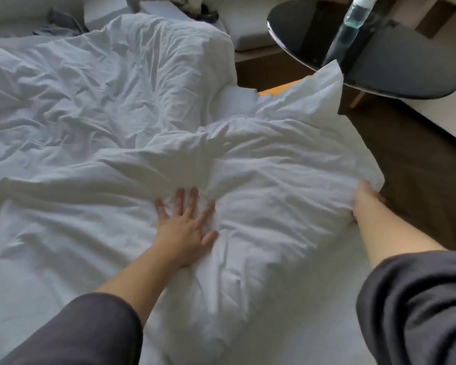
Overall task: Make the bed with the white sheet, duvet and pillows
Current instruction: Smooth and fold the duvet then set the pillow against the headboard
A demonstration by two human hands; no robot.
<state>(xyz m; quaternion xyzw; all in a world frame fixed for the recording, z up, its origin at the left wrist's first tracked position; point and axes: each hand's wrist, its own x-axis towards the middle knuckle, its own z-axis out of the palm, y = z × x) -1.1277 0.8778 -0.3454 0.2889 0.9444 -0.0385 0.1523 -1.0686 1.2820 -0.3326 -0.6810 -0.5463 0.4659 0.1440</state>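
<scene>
From the head view, the sheet (313, 325) lies smooth and flat over the near part of the bed, so that step looks done. The duvet (90, 101) lies crumpled in a heap across the far left and, I judge, has yet to be spread out. One pillow (274, 193) lies aslant near the bed's right edge, not yet squared up. The left hand (184, 227) presses down on the pillow's left side, fingers spread and flat. The right hand (363, 198) grips its right edge, the fingers mostly hidden in the cloth. A second pillow cannot be made out. On the round black table (406, 67) stands a bottle (353, 19) holding what looks like blue-green liquid.
</scene>
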